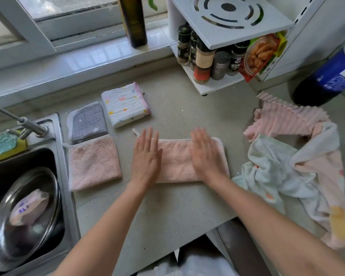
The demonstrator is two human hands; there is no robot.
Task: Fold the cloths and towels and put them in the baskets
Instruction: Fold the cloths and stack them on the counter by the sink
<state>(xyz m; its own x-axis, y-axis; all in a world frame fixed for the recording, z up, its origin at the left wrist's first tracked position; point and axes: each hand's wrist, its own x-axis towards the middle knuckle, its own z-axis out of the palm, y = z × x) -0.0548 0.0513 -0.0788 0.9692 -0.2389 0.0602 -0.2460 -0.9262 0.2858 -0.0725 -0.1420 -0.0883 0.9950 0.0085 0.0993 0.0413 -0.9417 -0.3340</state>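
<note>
A pink terry cloth (176, 162), folded into a long strip, lies on the grey counter (167, 206) in front of me. My left hand (146, 156) lies flat on its left end with straight fingers. My right hand (205, 156) presses flat on its right half and looks blurred. To the left lie three folded cloths: a pink one (94, 163), a grey one with stars (87, 122) and a white one with coloured hearts (126, 105). At the right sits an unfolded heap: a ribbed pink towel (287, 120) and a pale green and pink towel (287, 172). No basket shows.
A steel sink (66, 176) at the left holds a metal bowl (22, 216); a sponge (2, 146) lies beside the tap (28, 125). A white rack with spice jars (205, 60) stands at the back, a dark bottle (134, 22) on the sill, a big blue-labelled bottle (327, 76) far right.
</note>
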